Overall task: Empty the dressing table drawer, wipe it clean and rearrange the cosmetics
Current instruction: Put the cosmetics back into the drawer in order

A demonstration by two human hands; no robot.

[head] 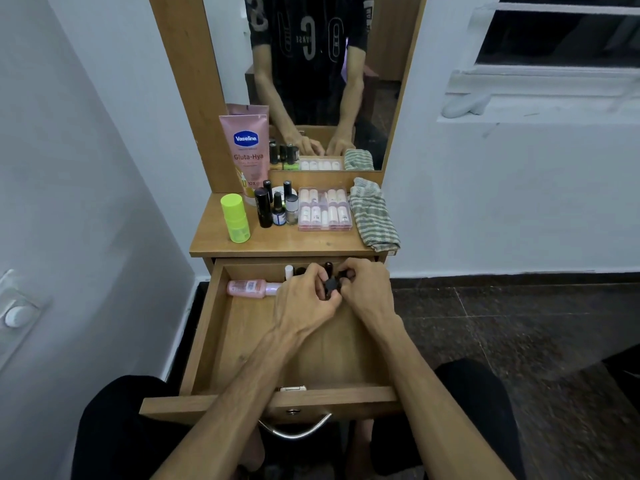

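The wooden drawer (221, 341) is pulled out toward me. At its back lies a pink bottle (251, 288) on its side, beside a white-capped item (289, 271) and several small dark bottles (328, 266). My left hand (304, 303) grips a small dark bottle (330, 286) with curled fingers. My right hand (367, 289) is right beside it, its fingertips pinching another dark bottle (343, 274). On the tabletop (277, 242) stand a pink Vaseline tube (246, 154), a lime-green bottle (235, 218), several dark nail-polish bottles (277, 206) and a clear case of small tubes (323, 209).
A striped cloth (372, 216) lies folded at the tabletop's right edge. The mirror (311, 81) rises behind the cosmetics. White walls close in on the left and right. My knees flank the drawer front with its metal handle (294, 433). Dark floor tiles spread to the right.
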